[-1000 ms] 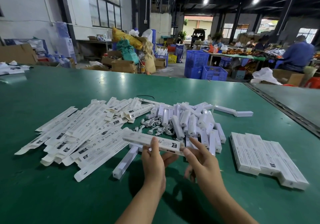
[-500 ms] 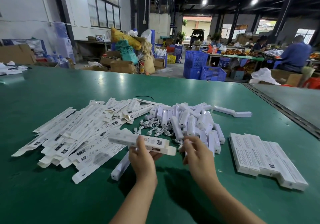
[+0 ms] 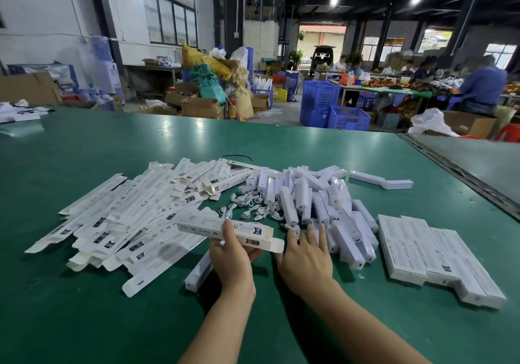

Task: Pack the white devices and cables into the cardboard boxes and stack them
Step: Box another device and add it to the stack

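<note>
Head view: the left grip (image 3: 230, 256) grasps a long white printed carton (image 3: 225, 230), end flap open, just left of the heap of white devices (image 3: 306, 197). The right grip (image 3: 306, 254) is released, fingers straight at the heap's near edge. Coiled white cables (image 3: 253, 208) lie left of the heap, flat cartons (image 3: 126, 217) farther left, and packed boxes (image 3: 430, 256) to its right. All of it sits on a green surface (image 3: 84, 321). Beyond the heap are blue crates (image 3: 334, 110) and seated workers (image 3: 481, 87).
</note>
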Demonstrator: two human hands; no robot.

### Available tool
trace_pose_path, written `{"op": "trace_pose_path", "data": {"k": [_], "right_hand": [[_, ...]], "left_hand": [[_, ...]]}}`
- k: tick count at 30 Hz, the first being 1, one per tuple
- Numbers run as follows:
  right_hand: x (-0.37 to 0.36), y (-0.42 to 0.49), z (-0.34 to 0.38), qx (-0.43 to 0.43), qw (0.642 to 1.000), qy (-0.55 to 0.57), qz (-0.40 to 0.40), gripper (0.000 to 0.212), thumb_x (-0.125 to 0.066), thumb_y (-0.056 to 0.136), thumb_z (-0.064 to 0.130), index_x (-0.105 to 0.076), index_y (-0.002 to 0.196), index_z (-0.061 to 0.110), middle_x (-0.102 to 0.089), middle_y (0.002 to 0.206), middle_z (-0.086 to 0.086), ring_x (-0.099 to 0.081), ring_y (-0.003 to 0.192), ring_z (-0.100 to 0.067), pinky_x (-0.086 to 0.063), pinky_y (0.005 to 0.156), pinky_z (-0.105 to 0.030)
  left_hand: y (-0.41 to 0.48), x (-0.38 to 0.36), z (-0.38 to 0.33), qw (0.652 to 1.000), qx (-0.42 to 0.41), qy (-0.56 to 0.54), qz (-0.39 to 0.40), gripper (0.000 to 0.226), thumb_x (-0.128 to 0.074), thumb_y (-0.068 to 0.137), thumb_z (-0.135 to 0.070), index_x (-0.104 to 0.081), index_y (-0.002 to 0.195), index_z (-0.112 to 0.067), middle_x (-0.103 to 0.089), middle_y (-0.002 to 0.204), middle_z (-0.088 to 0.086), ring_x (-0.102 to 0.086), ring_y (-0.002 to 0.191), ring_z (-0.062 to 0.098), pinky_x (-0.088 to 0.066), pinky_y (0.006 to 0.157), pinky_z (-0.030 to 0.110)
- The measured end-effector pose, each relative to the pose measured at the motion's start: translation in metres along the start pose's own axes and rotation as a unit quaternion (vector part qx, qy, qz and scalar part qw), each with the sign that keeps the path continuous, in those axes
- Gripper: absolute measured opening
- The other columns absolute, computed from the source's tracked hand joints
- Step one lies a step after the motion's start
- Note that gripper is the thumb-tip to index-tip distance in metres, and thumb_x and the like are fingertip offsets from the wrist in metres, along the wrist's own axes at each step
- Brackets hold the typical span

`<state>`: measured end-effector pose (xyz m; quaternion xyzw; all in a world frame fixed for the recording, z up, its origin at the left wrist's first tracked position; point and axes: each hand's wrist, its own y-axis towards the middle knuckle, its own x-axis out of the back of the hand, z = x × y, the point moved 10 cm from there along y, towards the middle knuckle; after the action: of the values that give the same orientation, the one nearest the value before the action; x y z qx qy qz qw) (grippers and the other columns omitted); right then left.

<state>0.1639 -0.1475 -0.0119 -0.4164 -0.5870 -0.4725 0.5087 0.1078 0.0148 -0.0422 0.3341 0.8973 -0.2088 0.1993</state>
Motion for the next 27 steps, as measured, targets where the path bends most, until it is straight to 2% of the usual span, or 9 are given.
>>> {"op": "trace_pose_path", "data": {"k": [3, 5, 7, 8, 13, 17, 20, 23, 27], "right_hand": [[0.005, -0.008, 0.009, 0.037, 0.997, 0.048, -0.047, 0.059, -0.028, 0.101, 0.046, -0.031, 0.15, 0.014, -0.043, 0.15, -0.012, -0.019, 0.149, -0.027, 0.02, 0.116, -0.044], [0.006, -0.014, 0.019, 0.084, 0.991, 0.078, -0.063, 0.039, -0.034, 0.101, 0.034, -0.048, 0.134, 0.017, -0.057, 0.135, -0.002, -0.037, 0.139, -0.025, -0.007, 0.12, -0.041], [0.011, -0.019, 0.021, 0.108, 0.983, 0.126, -0.078, 0.022, -0.04, 0.1, 0.022, -0.058, 0.113, 0.019, -0.065, 0.116, 0.001, -0.051, 0.118, -0.025, -0.035, 0.099, -0.035], [0.014, -0.02, 0.016, 0.096, 0.976, 0.176, -0.083, 0.019, -0.044, 0.099, 0.019, -0.06, 0.109, 0.018, -0.067, 0.109, -0.001, -0.053, 0.109, -0.026, -0.04, 0.088, -0.035], [0.017, -0.02, -0.026, -0.039, 0.886, 0.457, -0.074, 0.028, -0.076, 0.085, 0.024, -0.06, 0.107, 0.026, -0.066, 0.089, 0.009, -0.062, 0.082, -0.005, -0.044, 0.073, -0.016], [0.015, -0.022, -0.048, -0.09, 0.846, 0.518, -0.088, 0.008, -0.075, 0.085, 0.029, -0.073, 0.092, 0.026, -0.07, 0.076, 0.015, -0.062, 0.07, 0.007, -0.043, 0.061, -0.007], [0.017, -0.026, -0.041, -0.023, 0.859, 0.509, -0.049, 0.012, -0.07, 0.09, 0.024, -0.07, 0.082, 0.033, -0.07, 0.074, 0.015, -0.062, 0.07, 0.006, -0.043, 0.062, -0.009], [0.019, -0.035, -0.032, 0.086, 0.908, 0.409, 0.003, 0.022, -0.066, 0.092, 0.023, -0.063, 0.081, 0.043, -0.068, 0.086, 0.016, -0.061, 0.083, 0.004, -0.045, 0.074, -0.009], [0.023, -0.04, -0.041, 0.126, 0.918, 0.375, 0.007, 0.04, -0.061, 0.091, 0.01, -0.062, 0.088, 0.049, -0.065, 0.103, 0.017, -0.059, 0.1, 0.004, -0.041, 0.088, -0.008]], "left_hand": [[0.002, 0.001, 0.001, 1.0, 0.005, -0.01, -0.008, 0.054, -0.055, 0.1, -0.042, -0.05, 0.126, 0.004, -0.068, 0.106, 0.024, -0.071, 0.091, 0.033, -0.06, 0.059, 0.037], [0.004, 0.005, -0.001, 1.0, 0.006, -0.02, -0.021, 0.054, -0.056, 0.099, -0.042, -0.049, 0.124, 0.005, -0.066, 0.108, 0.027, -0.071, 0.088, 0.035, -0.061, 0.058, 0.039], [0.005, 0.008, -0.003, 0.999, 0.005, -0.027, -0.031, 0.051, -0.056, 0.099, -0.043, -0.05, 0.12, 0.003, -0.066, 0.108, 0.028, -0.073, 0.075, 0.028, -0.057, 0.05, 0.032], [0.005, 0.009, -0.004, 0.999, 0.003, -0.027, -0.034, 0.048, -0.056, 0.099, -0.044, -0.051, 0.117, 0.001, -0.065, 0.107, 0.027, -0.073, 0.067, 0.023, -0.056, 0.047, 0.03], [0.006, 0.01, -0.005, 0.999, 0.0, -0.035, -0.037, 0.035, -0.056, 0.1, -0.041, -0.049, 0.106, -0.007, -0.064, 0.108, 0.027, -0.071, 0.059, 0.015, -0.055, 0.047, 0.027], [0.004, 0.008, -0.006, 0.999, 0.003, -0.038, -0.03, 0.038, -0.054, 0.101, -0.04, -0.049, 0.11, -0.004, -0.064, 0.112, 0.029, -0.072, 0.073, 0.027, -0.056, 0.048, 0.028], [0.004, 0.008, -0.006, 0.999, 0.005, -0.037, -0.028, 0.037, -0.054, 0.101, -0.041, -0.049, 0.112, -0.006, -0.064, 0.112, 0.027, -0.071, 0.079, 0.031, -0.057, 0.049, 0.029], [0.002, 0.007, -0.007, 0.999, 0.002, -0.025, -0.024, 0.036, -0.054, 0.101, -0.041, -0.049, 0.111, -0.008, -0.064, 0.11, 0.025, -0.072, 0.081, 0.032, -0.058, 0.051, 0.03], [0.0, 0.004, -0.007, 1.0, -0.008, -0.009, -0.011, 0.04, -0.053, 0.101, -0.042, -0.049, 0.12, -0.007, -0.065, 0.108, 0.023, -0.072, 0.086, 0.032, -0.059, 0.054, 0.031]]}}
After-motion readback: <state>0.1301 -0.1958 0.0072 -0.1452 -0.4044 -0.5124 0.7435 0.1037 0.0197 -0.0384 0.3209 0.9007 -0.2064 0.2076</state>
